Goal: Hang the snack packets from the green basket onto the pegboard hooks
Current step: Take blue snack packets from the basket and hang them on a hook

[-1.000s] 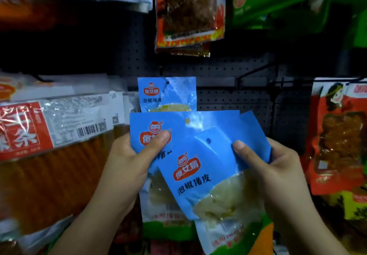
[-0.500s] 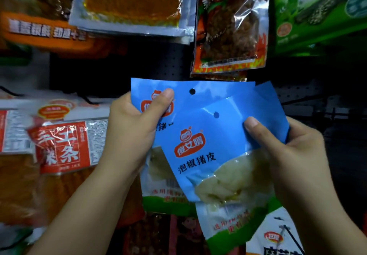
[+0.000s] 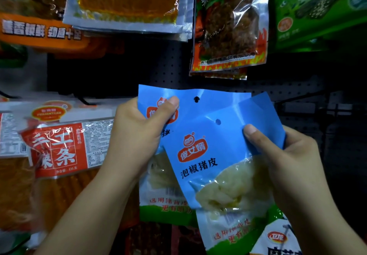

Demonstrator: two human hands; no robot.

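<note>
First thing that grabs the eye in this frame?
The bright blue snack packets at centre: the left hand pinches the rear blue packet by its top corner, and the right hand grips the front blue packet, tilted and overlapping it. Each shows a hang hole near its top edge, on no hook yet. Behind them, the dark pegboard carries a flame-printed red packet at upper right and a red-labelled packet at left.

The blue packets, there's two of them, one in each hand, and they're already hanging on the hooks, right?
Not quite. The head view shows the two blue packets off the hooks: both hang holes are empty. The left hand pinches the back packet and the right hand pinches the front one, in front of the pegboard.
</note>
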